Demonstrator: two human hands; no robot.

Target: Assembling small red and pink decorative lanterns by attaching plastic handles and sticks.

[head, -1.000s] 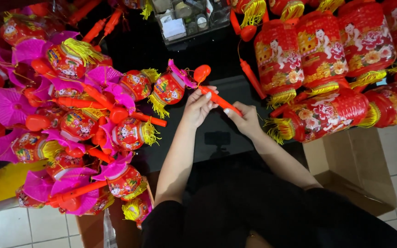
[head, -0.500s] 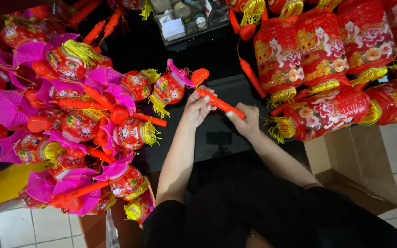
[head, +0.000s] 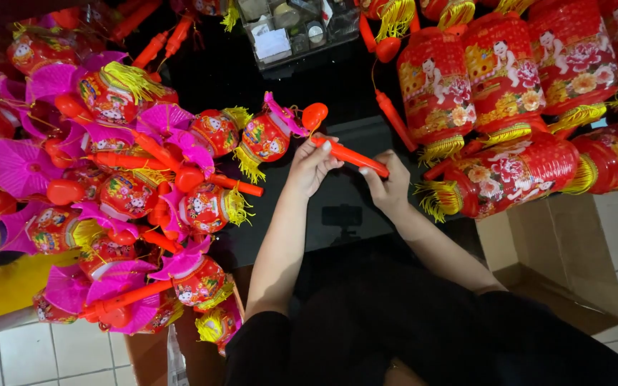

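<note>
Orange plastic stick (head: 352,156), light and stiff: my left hand (head: 310,166) and right hand (head: 388,187) pinch its ends; lantern (head: 266,137) looks fragile.

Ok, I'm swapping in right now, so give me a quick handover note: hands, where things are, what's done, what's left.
Left hand and right hand both grip one orange stick over the dark table.
A small red lantern hangs at the stick's left end, by an orange bulb-shaped end.
Done: a pile of pink-fanned lanterns lies at left.
Left: this one is not yet on the pile.
Big red lanterns lie at right.
</note>
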